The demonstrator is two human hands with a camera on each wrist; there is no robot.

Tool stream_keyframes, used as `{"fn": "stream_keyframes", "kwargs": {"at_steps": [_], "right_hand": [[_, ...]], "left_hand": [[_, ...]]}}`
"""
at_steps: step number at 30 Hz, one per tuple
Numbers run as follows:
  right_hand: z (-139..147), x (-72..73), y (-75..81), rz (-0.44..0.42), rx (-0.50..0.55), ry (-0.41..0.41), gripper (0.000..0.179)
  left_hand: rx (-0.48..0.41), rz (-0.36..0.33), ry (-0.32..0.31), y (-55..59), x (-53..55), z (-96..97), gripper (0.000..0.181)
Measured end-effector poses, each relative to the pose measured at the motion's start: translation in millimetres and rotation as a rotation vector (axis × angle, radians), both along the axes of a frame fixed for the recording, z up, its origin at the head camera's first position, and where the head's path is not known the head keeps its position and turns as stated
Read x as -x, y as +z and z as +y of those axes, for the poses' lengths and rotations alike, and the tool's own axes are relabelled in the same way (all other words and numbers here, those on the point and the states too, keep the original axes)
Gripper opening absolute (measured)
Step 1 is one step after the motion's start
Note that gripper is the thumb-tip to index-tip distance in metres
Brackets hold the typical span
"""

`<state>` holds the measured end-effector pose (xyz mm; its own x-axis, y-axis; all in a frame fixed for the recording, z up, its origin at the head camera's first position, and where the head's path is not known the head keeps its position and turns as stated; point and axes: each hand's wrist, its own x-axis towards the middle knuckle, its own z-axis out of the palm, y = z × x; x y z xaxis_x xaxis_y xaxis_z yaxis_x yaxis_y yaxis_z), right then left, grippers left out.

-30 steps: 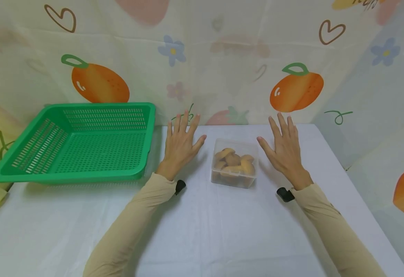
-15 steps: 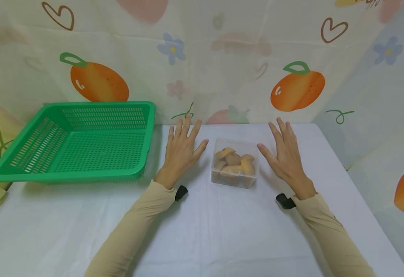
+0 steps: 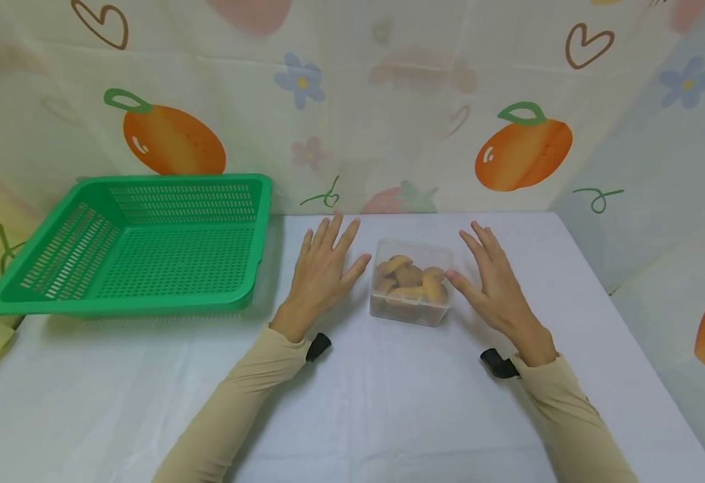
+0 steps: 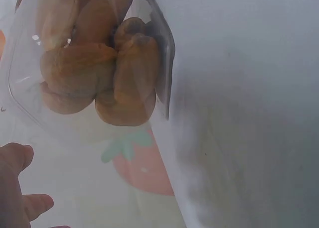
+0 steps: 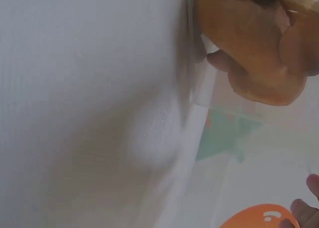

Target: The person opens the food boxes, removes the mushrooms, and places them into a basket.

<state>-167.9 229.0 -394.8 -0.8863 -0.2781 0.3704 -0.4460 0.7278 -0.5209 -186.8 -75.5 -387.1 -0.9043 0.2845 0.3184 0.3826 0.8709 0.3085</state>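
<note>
A clear plastic box (image 3: 405, 311) holding several brown, rounded, mushroom-like pieces (image 3: 409, 275) stands on the white-covered table, between the two hands. To its left is my left hand (image 3: 323, 272), fingers extended and thumb pointing toward the box, holding nothing. My right hand (image 3: 497, 288) is on the other side, its fingers loosely straight and its thumb tip overlapping the box's right edge in the head view. Seen close in the left wrist view, the brown pieces (image 4: 77, 71) show through the box wall. Fingertips (image 5: 301, 210) of the right hand appear at the right wrist view's lower corner.
A green plastic basket (image 3: 125, 306) with slotted sides and nothing in it stands at the table's back left. Behind the table (image 3: 376, 402) hangs a fruit-patterned cloth (image 3: 382, 121). Each wrist wears a small black camera (image 3: 500, 364).
Both hands have drawn in toward the box and slightly nearer the person. The right thumb now overlaps the box's edge. Box and basket stay in place; the view shifts a little.
</note>
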Motion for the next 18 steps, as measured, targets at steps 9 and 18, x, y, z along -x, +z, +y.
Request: {"fn": "stream_keyframes", "kwargs": {"at_steps": [9,18], "right_hand": [[0.6,-8.2,-1.1,-0.144,0.026,0.038,0.069],[-1.0,-9.5,-5.5,-0.294,0.123,0.13,0.085]], "left_hand": [[-0.064,0.085,-0.124,-7.4,-2.6,3.5,0.056],[-0.116,0.136,-0.316,-8.2,-6.2,7.2,0.045]]}}
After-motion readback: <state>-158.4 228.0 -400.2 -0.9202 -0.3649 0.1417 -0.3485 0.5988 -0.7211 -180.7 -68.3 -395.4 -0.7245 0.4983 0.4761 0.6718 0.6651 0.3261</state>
